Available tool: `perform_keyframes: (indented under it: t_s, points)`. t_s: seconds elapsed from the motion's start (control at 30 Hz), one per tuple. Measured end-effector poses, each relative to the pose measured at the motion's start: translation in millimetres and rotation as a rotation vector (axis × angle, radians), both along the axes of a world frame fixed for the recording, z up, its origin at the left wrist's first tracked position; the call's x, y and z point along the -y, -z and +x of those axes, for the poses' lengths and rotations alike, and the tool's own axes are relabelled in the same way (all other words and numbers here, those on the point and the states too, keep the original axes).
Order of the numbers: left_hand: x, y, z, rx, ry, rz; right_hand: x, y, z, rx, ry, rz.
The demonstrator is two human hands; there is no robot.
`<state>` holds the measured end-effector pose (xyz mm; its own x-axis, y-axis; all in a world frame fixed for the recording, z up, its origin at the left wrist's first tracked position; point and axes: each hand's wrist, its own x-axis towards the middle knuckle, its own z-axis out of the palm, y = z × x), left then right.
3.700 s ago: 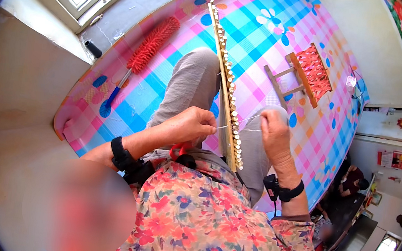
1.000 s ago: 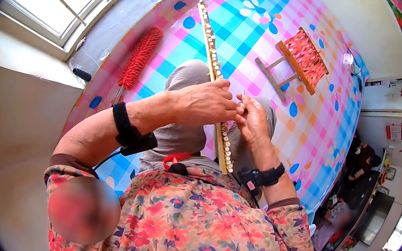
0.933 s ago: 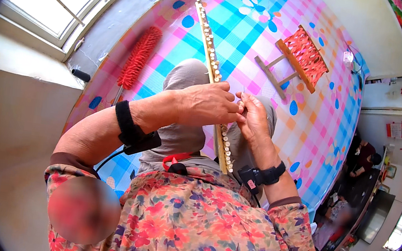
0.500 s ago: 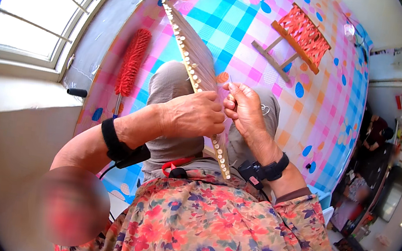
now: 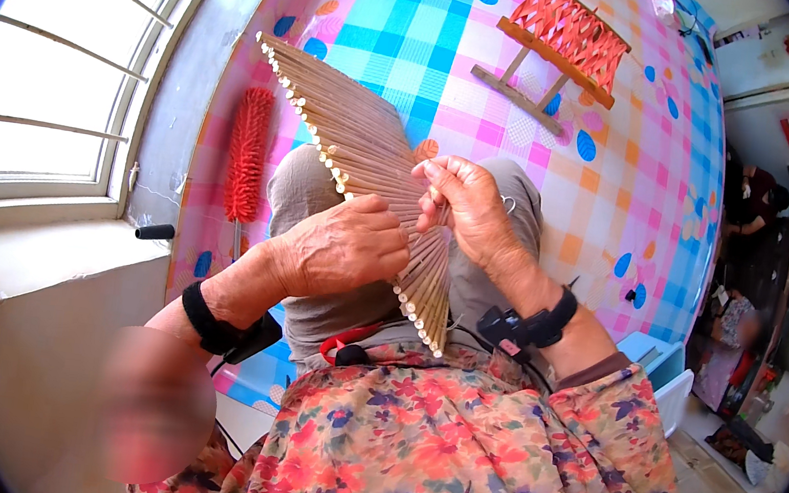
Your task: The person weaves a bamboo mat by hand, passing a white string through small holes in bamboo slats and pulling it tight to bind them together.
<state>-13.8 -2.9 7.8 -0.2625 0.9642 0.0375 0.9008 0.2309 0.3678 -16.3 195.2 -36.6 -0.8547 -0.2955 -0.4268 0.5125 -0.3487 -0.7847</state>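
Observation:
Across my knees lies a fan-shaped mat of thin brown slats (image 5: 323, 105), pale round ends along its near edge. My left hand (image 5: 351, 241) is curled over that edge, gripping it at the middle, its fingertips hidden. Just above and to the right, my right hand (image 5: 458, 210) pinches something too small to make out against the slats. A white thread (image 5: 510, 205) loops beside its knuckles.
A red fluffy duster (image 5: 247, 155) lies at left on the checked covering (image 5: 591, 251), near a barred window (image 5: 53, 57). A wooden frame with red webbing (image 5: 563, 41) sits beyond my hands. Blue container (image 5: 649, 357) at right; people (image 5: 756, 202) work at far right.
The slat strip has fanned out into a wide sheet, its far end swinging left. My left hand has moved lower; my right hand has shifted up and left. The view has turned slightly.

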Motion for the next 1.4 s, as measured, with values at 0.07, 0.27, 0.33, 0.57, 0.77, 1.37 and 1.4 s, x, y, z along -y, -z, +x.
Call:
perform_keyframes:
  t_s: [0.07,0.27,0.33,0.57,0.77,1.37,1.4]
  points:
    - [4,-1,0,-0.119,-0.032,0.092,-10,-15,-2,-0.052,-0.016,0.131]
    - [23,0,2,-0.211,-0.246,0.055,-70,-35,0,-0.637,-0.064,0.869]
    - [23,0,1,-0.220,-0.309,0.070,-69,-40,10,-0.748,-0.165,0.910]
    - [25,2,5,-0.172,-0.305,0.122,-28,-32,57,-0.472,-0.392,0.494]
    - [24,-3,5,-0.159,-0.302,0.099,-28,-25,58,-0.819,-0.460,0.766]
    - [30,-2,13,-0.197,-0.340,0.127,-30,-17,59,-0.882,-0.456,0.607]
    - [31,-2,13,-0.199,-0.338,0.129,-31,-17,58,-0.883,-0.458,0.605]
